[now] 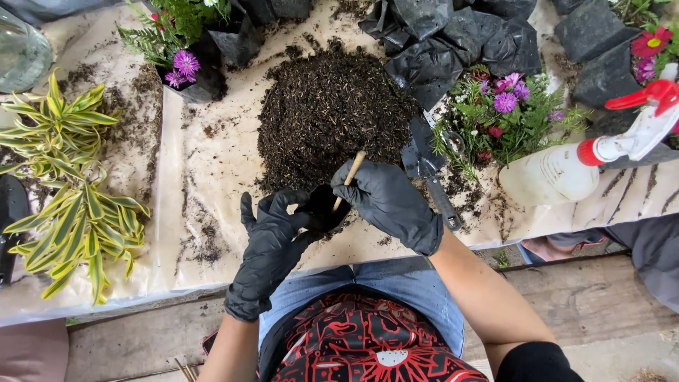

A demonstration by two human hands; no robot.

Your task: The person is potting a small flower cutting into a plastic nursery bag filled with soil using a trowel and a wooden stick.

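small pot point(327, 206): black, soft-sided, at the near edge of the table, just in front of the soil heap; its mouth faces up and looks dark inside.
left hand point(274, 228): in a black glove, wrapped around the left side of the small pot, thumb and fingers curled on its wall, closed on it.
right hand point(387, 199): also in a black glove, fingers pinched on a wooden stick, resting just right of the pot's rim.
wooden stick point(349, 178): thin and pale, tilted, its lower end down inside the pot, its upper end pointing toward the soil.
soil heap point(332, 113): a big dark mound (flecked with pale bits) in the middle of the table, touching nothing but the covering under it.
trowel point(428, 173): dark, lying just right of the right hand, blade toward the heap.
table cover point(212, 163): pale sheet, dusted with loose soil.
flower bunch point(503, 113): purple and red blooms with ferny green, right of the heap.
spray bottle point(566, 170): white, on its side, red trigger at far right.
striped plant point(67, 177): yellow-green leaves, far left, well apart from the hands.
black bags point(453, 39): crumpled, at the far side of the table.
potted flowers point(180, 42): purple blooms in a black bag, far left corner.
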